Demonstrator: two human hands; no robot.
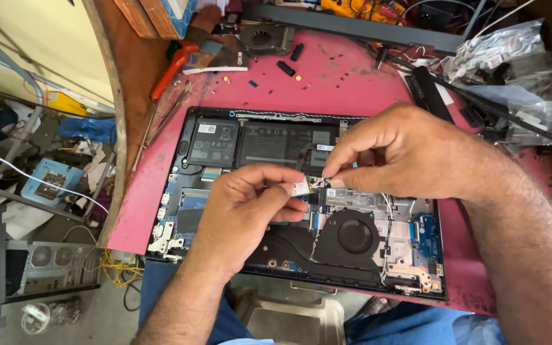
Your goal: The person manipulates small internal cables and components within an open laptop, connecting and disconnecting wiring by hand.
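Note:
An opened laptop (186, 191) lies bottom-up on a pink mat (340, 83), showing its black battery (269, 144), round fan (354, 236) and circuit boards. My left hand (241, 214) pinches a small wireless card (301, 187) over the middle of the laptop. My right hand (404, 153) comes in from the right, fingertips closed on the thin antenna wires at the card's right edge. The wire ends are hidden under my fingers.
A loose fan (264, 37), a red-handled tool (172, 69), small screws and black parts lie at the back of the mat. Plastic bags (512, 57) and a black bezel sit at the right. A computer case (46, 265) stands on the floor left.

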